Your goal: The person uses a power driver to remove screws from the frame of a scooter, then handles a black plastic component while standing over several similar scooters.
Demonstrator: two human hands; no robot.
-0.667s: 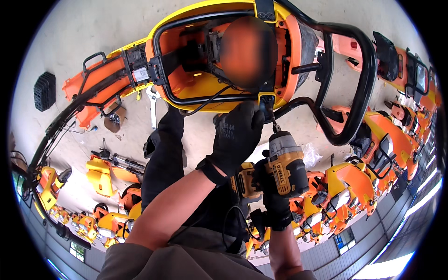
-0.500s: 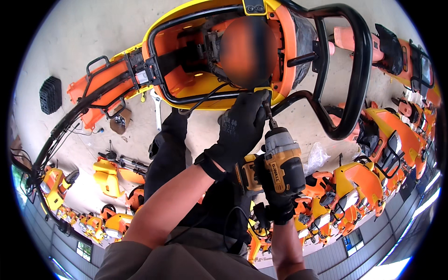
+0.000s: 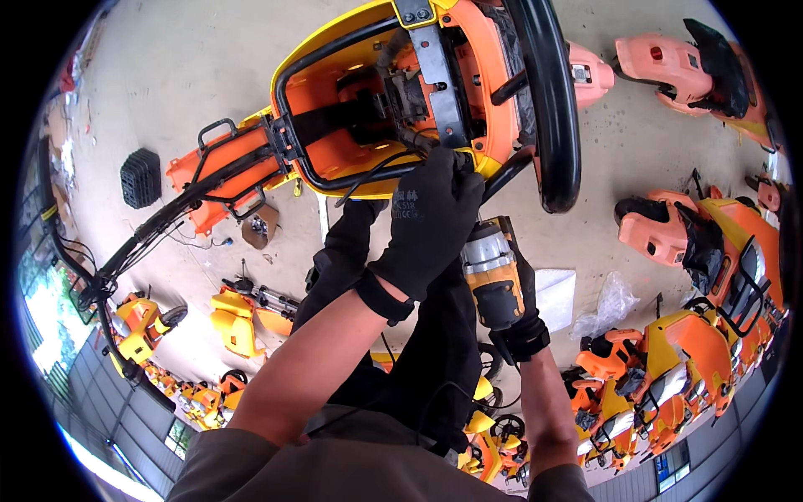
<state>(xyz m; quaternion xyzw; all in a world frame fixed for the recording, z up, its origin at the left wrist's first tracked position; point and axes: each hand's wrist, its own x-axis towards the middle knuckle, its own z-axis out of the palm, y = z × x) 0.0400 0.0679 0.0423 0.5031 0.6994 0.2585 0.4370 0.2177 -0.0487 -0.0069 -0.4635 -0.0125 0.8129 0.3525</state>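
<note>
A yellow and orange scooter body [image 3: 368,25] lies in front of me with a black tube frame [image 3: 288,151] round its opening. A flat black metal bracket [image 3: 437,84] spans that opening near its right end. My left hand [image 3: 431,213], in a black glove, is at the near rim beside the bracket's lower end. Its fingers are curled, and what they pinch is hidden. Just below and to the right, my gloved right hand [image 3: 525,289] grips a yellow and black cordless impact driver [image 3: 493,272]. The driver is apart from the scooter, and its bit is not visible.
A thick black tube bar [image 3: 552,109] rises at the body's right end. Orange and yellow scooters [image 3: 669,360] stand at right. On the floor are a black plastic crate [image 3: 140,178], a cardboard box [image 3: 259,226], a white sheet [image 3: 555,297] and clear plastic [image 3: 609,303].
The driver has moved away from the rim, where its bit was at my left fingertips. My left hand stays at the rim. The whole view has shifted, showing more floor at right.
</note>
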